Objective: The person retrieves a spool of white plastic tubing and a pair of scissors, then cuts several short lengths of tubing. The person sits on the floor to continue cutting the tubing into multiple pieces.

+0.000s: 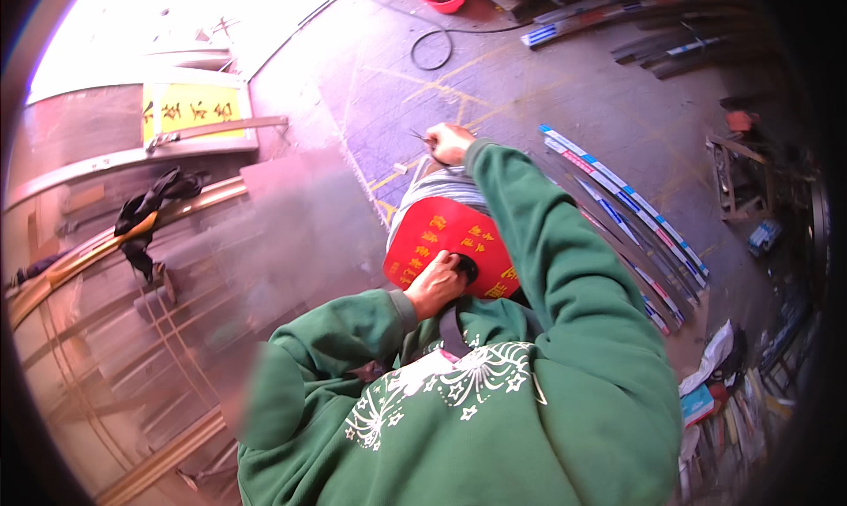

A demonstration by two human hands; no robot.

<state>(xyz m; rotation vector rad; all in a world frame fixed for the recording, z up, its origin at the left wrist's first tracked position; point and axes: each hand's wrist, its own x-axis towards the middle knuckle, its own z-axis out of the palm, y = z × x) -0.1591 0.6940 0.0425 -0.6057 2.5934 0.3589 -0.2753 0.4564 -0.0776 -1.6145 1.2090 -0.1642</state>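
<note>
left hand (437, 287) on red panel (432, 237), right hand (451, 144) gripping thin piece (418, 136)

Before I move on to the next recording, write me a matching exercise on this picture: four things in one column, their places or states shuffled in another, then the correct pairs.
Things
1. Left hand
2. Right hand
3. Red basin
4. Black cable

Places and states
A. At the top edge of the picture, with something brown inside
B. At the dark patch on the red panel with yellow lettering
C. Bent into a loop
D. Beyond the red panel, closed, with a thin dark object jutting from it

Pairs: 1-B, 2-D, 3-A, 4-C
</note>
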